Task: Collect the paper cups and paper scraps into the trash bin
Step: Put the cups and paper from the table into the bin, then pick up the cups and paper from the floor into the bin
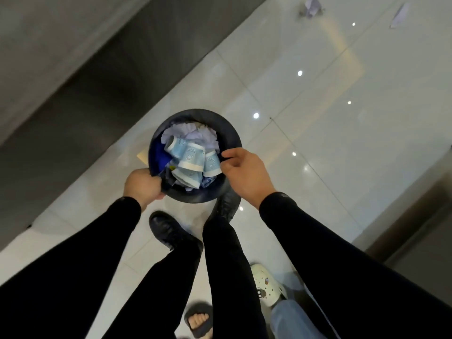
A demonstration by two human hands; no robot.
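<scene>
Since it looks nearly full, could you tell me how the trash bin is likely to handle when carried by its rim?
The trash bin probably stays light, since it holds only paper cups and crumpled paper. The left hand and right hand grip opposite rim edges, so tipping seems unlikely. Top cups might spill if tilted.

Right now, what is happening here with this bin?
A person holds the dark trash bin by its rim, left hand on one side and right hand on the other. Blue paper cups and crumpled paper already lie inside. Two paper scraps remain on the tiled floor farther off.
</scene>
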